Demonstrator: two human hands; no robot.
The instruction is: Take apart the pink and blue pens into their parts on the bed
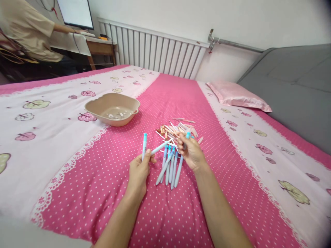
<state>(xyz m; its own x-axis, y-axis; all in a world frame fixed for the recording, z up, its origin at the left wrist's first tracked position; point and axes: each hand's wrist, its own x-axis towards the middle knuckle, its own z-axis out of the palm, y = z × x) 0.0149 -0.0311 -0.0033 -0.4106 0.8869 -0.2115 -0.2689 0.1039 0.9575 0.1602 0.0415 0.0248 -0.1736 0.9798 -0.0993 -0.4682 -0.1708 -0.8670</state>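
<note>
My left hand is closed on a pale blue pen, whose narrow white tip points up and right. An upright light blue pen part with a brighter blue end also rises from this hand. My right hand is closed around a piece with a bright blue end; the fingers hide the rest of it. Between and below the hands lie several blue pens, side by side on the bedspread. Just beyond them is a loose pile of thin white and pink sticks and brown pieces.
A beige basin with small white bits inside stands at the left on the pink dotted bedspread. A pink pillow lies by the grey headboard. Behind is a white radiator. A person sits at a desk, far left.
</note>
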